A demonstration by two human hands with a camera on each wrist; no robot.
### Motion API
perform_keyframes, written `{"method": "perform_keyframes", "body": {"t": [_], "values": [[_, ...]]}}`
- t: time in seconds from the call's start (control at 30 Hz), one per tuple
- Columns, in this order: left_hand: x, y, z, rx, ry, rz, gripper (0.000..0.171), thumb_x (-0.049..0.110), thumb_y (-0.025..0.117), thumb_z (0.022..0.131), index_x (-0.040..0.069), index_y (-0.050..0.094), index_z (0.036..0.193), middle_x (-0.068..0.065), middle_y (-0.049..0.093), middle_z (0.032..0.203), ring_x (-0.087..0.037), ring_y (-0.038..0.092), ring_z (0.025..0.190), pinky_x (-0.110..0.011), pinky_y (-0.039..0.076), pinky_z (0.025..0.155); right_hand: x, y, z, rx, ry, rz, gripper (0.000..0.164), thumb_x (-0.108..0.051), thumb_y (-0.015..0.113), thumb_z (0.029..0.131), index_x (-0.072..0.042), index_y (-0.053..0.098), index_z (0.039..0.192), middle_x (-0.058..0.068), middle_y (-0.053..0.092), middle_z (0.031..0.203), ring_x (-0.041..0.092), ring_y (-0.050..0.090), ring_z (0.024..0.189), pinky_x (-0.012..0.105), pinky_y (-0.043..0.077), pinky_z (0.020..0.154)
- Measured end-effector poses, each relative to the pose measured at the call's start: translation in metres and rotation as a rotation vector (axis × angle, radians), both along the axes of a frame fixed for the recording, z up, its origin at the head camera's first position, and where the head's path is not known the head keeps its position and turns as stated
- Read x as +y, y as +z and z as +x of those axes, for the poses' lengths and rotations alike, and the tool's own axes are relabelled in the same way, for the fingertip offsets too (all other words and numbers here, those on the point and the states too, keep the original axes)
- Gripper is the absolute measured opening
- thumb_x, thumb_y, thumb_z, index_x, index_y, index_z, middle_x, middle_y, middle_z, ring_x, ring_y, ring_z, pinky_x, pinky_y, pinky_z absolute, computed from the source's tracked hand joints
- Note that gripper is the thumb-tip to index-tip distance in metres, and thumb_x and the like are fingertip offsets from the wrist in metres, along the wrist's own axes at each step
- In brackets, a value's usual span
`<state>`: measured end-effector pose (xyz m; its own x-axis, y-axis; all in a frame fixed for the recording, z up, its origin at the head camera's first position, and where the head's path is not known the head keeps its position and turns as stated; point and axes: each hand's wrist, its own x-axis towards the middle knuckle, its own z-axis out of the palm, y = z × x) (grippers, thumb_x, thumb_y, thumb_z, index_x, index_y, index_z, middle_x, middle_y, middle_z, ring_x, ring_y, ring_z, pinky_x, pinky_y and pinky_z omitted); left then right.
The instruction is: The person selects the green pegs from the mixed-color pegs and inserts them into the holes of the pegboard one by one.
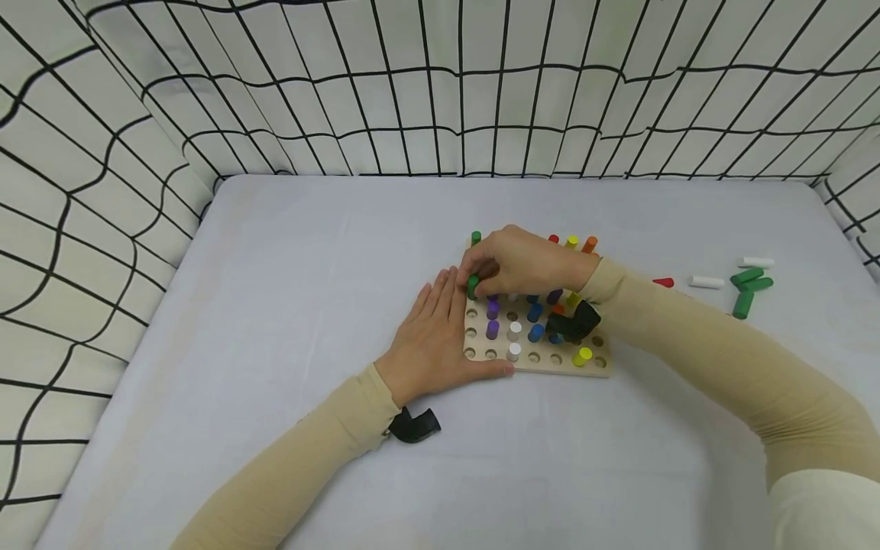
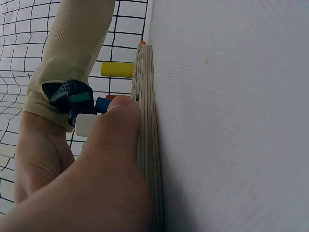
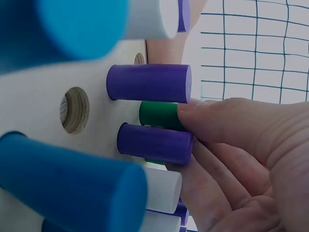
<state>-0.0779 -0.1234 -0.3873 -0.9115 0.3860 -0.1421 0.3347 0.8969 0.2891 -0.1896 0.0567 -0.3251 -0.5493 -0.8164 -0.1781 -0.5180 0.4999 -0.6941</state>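
Note:
A light wooden pegboard (image 1: 564,367) lies on the white table, with coloured pegs upright in many of its holes. My right hand (image 1: 522,260) reaches over it and pinches a green peg (image 1: 472,288) between thumb and fingers at the left column. In the right wrist view this green peg (image 3: 161,114) stands at the board's face, partly behind purple pegs (image 3: 149,83). My left hand (image 1: 429,347) lies along the board's left edge, fingers extended, its thumb stretched along the near edge. Another green peg (image 1: 476,238) stands at the far left corner. My right hand hides several middle holes.
Loose green pegs (image 1: 743,305), white pegs (image 1: 706,282) and a red peg (image 1: 663,283) lie right of the board, near my right sleeve. Black wire grid (image 1: 426,99) with white cloth behind borders the table at the back and sides.

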Motion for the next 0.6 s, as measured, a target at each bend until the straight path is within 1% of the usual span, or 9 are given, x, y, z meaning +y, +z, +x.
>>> {"method": "perform_keyframes", "body": {"t": [0.2,0.27,0.47,0.6], "values": [[0.0011,-0.0002,0.0,0.006,-0.003,0.008,0.138,0.091,0.054,0.079,0.003,-0.008,0.165,-0.019,0.0,0.176,-0.032,0.0,0.165,-0.05,0.008,0.135,0.0001,0.0015,0.0034,0.053,0.011,0.009,0.018,-0.005,0.076,0.093,-0.011,0.075,0.11,0.004,0.079,0.116,0.017,0.076,0.109,0.034,0.061,0.1],[0.0013,0.0001,-0.0001,0.006,-0.003,0.01,0.138,0.091,0.054,0.079,0.003,-0.008,0.165,-0.019,0.0,0.175,-0.032,0.0,0.165,-0.051,0.008,0.135,0.0004,0.0019,0.0039,0.057,0.014,0.008,0.019,-0.005,0.077,0.092,-0.011,0.075,0.11,0.004,0.079,0.116,0.016,0.076,0.11,0.033,0.06,0.1],[0.0013,0.0007,0.0002,-0.002,-0.004,0.009,0.138,0.091,0.054,0.079,0.002,-0.007,0.165,-0.019,-0.001,0.175,-0.032,-0.001,0.165,-0.051,0.008,0.135,0.0022,0.003,0.0036,0.024,0.028,0.001,0.025,-0.005,0.078,0.091,-0.008,0.074,0.116,0.005,0.078,0.121,0.018,0.075,0.114,0.032,0.06,0.102],[0.0005,0.0004,0.0005,-0.004,-0.002,0.002,0.138,0.092,0.053,0.079,0.002,-0.007,0.165,-0.019,-0.002,0.175,-0.031,-0.003,0.165,-0.051,0.007,0.135,0.0041,0.0053,0.0034,0.008,0.018,0.006,0.028,-0.007,0.078,0.091,-0.008,0.073,0.119,0.005,0.077,0.124,0.018,0.074,0.117,0.033,0.059,0.103]]}}
